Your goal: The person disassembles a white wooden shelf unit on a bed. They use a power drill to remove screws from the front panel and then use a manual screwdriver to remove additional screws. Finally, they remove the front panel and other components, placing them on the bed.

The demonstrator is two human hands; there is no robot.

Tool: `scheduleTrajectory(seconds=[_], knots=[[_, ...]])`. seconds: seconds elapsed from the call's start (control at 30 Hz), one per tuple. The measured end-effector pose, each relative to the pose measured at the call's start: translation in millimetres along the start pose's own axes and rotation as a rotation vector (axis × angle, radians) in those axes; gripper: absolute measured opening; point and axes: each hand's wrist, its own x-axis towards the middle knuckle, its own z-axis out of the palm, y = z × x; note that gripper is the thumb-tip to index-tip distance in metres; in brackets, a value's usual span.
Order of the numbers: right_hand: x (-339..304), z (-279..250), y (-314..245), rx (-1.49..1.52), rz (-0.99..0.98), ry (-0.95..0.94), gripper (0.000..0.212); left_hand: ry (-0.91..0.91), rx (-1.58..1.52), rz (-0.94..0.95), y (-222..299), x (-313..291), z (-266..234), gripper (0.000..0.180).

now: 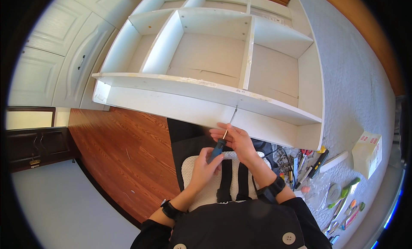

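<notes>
Gripping the screwdriver (219, 147) with our left hand (205, 166), fingers of our right hand (241, 142) lightly pinching its shaft, we could lose its tip's seat just inside the shelf's (171, 105) near edge should either hand waver.

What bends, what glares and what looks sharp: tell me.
Head view: fisheye distortion bows the long edges of the white shelf unit, and black fills the corners; head view: a bright bluish strip glares at the lower right rim; head view: the screwdriver looks fairly sharp.
</notes>
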Motion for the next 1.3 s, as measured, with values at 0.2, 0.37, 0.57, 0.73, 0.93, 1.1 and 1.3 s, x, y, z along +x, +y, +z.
scheduleTrajectory(seconds=[0.2,0.37,0.57,0.73,0.93,1.1,1.3], knots=[[-5,-9,-3,0.089,-0.023,-0.090,0.044,-0.410,-0.984,-0.408,2,-2,3,0.031],[1,-10,3,-0.011,0.015,0.037,0.042,-0.219,-0.295,-0.253,3,-4,8,0.037],[0,-4,1,-0.025,-0.018,-0.026,0.046,-0.121,-0.360,-0.202,-9,0,3,0.036],[-2,-10,-4,-0.040,-0.005,-0.084,0.044,-0.489,-0.952,-0.389,-5,3,-8,0.039],[6,-9,2,-0.110,-0.006,-0.032,0.043,0.002,0.326,0.046,4,2,5,0.041],[4,-14,1,-0.032,-0.009,-0.059,0.042,-0.418,-0.680,-0.413,11,15,-5,0.040],[7,-18,4,-0.034,0.017,0.007,0.041,-0.261,-0.336,-0.221,12,14,-4,0.034]])
